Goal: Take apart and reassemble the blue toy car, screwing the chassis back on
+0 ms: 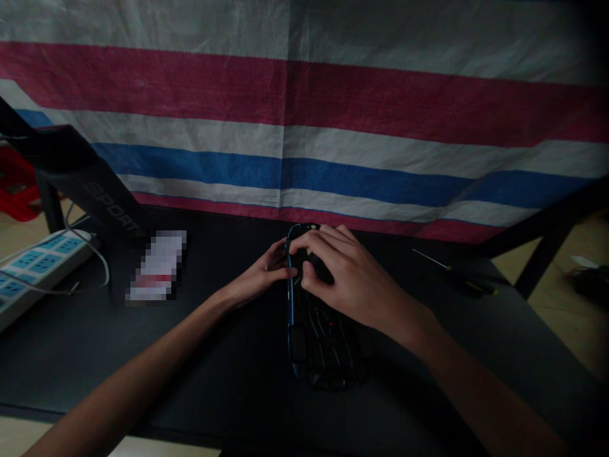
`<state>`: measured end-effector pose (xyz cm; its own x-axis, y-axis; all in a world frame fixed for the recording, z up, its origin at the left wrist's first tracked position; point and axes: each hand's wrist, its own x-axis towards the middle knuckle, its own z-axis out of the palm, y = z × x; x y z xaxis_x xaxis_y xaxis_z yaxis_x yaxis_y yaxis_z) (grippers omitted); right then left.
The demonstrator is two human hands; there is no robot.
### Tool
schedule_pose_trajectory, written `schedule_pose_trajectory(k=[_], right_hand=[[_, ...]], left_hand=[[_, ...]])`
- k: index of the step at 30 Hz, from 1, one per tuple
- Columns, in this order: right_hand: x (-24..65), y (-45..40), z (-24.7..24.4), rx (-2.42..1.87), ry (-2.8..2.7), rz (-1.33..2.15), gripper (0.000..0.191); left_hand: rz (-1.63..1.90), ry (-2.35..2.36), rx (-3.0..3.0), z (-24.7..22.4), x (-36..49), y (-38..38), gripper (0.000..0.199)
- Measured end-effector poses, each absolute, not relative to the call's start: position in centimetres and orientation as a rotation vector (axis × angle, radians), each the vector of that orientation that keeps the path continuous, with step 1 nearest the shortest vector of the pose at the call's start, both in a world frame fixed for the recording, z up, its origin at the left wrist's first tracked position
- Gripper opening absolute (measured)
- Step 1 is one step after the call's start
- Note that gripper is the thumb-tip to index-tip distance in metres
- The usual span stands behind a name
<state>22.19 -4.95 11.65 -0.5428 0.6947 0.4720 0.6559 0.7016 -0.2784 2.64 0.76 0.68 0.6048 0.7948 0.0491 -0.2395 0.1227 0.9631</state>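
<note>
A dark toy car point(333, 349), or something much like one, lies lengthwise on the black table point(228, 381), towards five o'clock from the middle of the view; its far end points to twelve, and a blue edge point(290, 298) runs along its nine o'clock side. The left hand point(261, 277) comes in from eight o'clock and appears clamped on that edge near the far end, thumb on the near side and fingers beyond; the right hand point(345, 273) arches over the far end from four o'clock, forefinger and thumb curled with a gap showing between them; whether they pinch anything is too dark to tell.

The likeliest trouble is a twist: both hands are at the far end and the near end has no hand on it, so a hard sideways push could swing it round; the left thumb might also slip, since it seems to bear on a narrow rim. The right hand hides much of the spot beneath it; in this dim light a small piece, if one came loose, could be lost against the black table.

A screwdriver point(448, 268) lies well apart at about three o'clock from the hands; a careless right elbow could knock it towards the table's edge.
</note>
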Motion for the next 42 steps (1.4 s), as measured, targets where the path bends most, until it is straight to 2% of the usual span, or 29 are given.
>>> schedule_pose_trajectory(k=[4,12,15,19,23,26,32,34,42], right_hand=[[22.33,-4.97,11.74,-1.114,-2.330,0.085,0.017],[22.35,-5.05,11.78,-1.155,-2.308,0.155,0.013],[22.38,-5.01,11.68,-1.073,-2.308,0.179,0.024],[22.29,-4.99,11.58,-1.174,-2.315,0.177,0.013],[22.13,-4.91,11.46,-1.058,-2.333,0.122,0.023],[22.10,-4.79,11.44,-1.078,-2.328,0.060,0.011],[22.26,-4.88,11.69,-0.991,-2.352,0.198,0.018],[22.32,-4.89,11.67,-1.042,-2.346,0.189,0.012],[22.48,-4.68,11.49,-1.036,-2.359,0.094,0.014]], left_hand=[[0.830,0.568,1.214,0.46,2.62,0.84,0.072],[0.829,0.555,1.216,0.08,2.62,0.94,0.073],[0.828,0.569,1.216,-0.11,2.47,0.96,0.074],[0.818,0.558,1.193,-0.03,2.35,0.96,0.078],[0.812,0.581,1.184,0.32,2.44,0.89,0.078],[0.806,0.577,1.188,0.57,2.50,0.82,0.079],[0.795,0.577,1.204,0.74,2.47,0.75,0.081],[0.799,0.575,1.199,0.72,2.47,0.73,0.080],[0.812,0.540,1.216,0.10,2.49,1.02,0.077]])
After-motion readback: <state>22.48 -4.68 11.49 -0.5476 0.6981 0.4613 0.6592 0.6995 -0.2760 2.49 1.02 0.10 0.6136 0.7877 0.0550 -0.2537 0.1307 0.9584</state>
